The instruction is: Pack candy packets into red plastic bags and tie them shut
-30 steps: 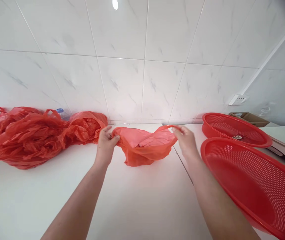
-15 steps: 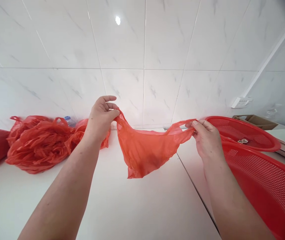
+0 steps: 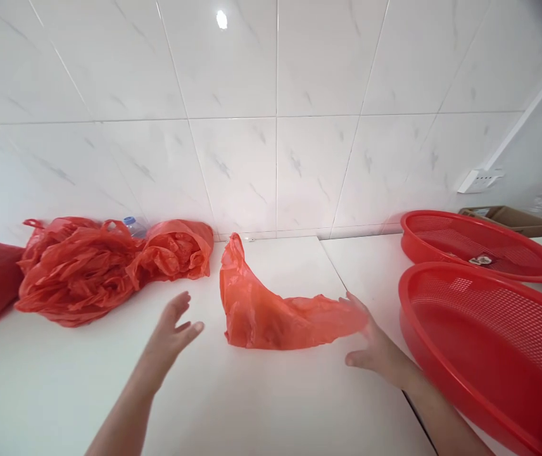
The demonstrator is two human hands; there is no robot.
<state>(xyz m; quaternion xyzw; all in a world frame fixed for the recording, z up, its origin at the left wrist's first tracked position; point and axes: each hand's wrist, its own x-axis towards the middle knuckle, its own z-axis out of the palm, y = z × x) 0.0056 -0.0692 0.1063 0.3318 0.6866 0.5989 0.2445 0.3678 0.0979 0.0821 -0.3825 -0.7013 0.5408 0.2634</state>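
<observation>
A thin red plastic bag (image 3: 275,320) rests on the white table (image 3: 271,405), its left end standing up and its right end stretching toward my right hand. To the left of the bag, my left hand (image 3: 176,329) is held with fingers apart and nothing in it. My right hand (image 3: 370,345) is at the bag's right end, thumb and fingers spread; the fingertips are partly behind the red plastic, and whether they touch it is hard to tell.
Crumpled red bags (image 3: 78,272) and another red bundle (image 3: 176,250) lie at the left, with a bottle (image 3: 133,227) behind. Two red baskets (image 3: 470,342) stand at the right. A cardboard box (image 3: 513,220) and a wall socket (image 3: 480,180) are beyond.
Both hands have let go of the bag's corners and moved lower and apart. The bag has come down from the air onto the table. The view has shifted slightly.
</observation>
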